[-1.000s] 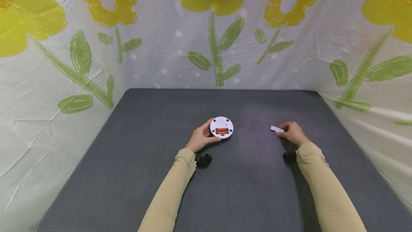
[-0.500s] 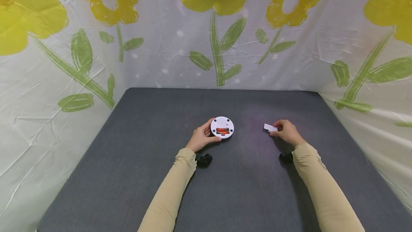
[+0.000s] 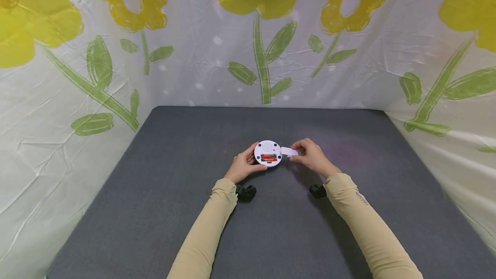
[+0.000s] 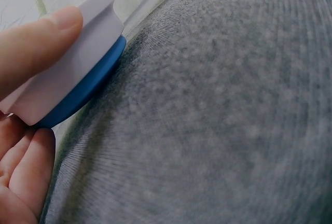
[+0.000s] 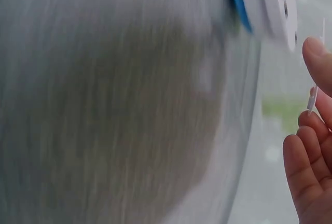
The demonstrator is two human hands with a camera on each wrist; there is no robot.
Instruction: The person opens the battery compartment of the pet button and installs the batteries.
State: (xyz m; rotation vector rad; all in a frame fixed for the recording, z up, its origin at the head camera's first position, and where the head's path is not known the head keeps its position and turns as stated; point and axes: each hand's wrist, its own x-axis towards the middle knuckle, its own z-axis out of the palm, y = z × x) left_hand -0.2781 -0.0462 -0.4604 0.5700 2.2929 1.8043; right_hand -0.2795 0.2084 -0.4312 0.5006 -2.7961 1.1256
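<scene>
In the head view my left hand (image 3: 241, 165) grips a round white device (image 3: 267, 146) by its left edge, thumb below. Its underside faces up, with small dark feet, speaker holes and an uncovered battery compartment holding red-orange batteries (image 3: 268, 157). The left wrist view shows a blue rim (image 4: 88, 85) on its lower side. My right hand (image 3: 313, 158) pinches a small white battery cover (image 3: 289, 151) between thumb and fingers, right beside the device's right edge. Seen edge-on in the right wrist view, the battery cover (image 5: 313, 99) is thin, and a gap separates it from the device.
A dark grey cloth-covered table (image 3: 248, 236) lies under both hands. White curtains (image 3: 186, 72) with yellow flowers stand along its back and sides. A black wrist camera (image 3: 246, 192) sits under the left wrist, another black wrist camera (image 3: 317, 191) under the right.
My right hand has moved left with the battery cover, from well right of the device to right beside it. The left hand and the device have stayed in place.
</scene>
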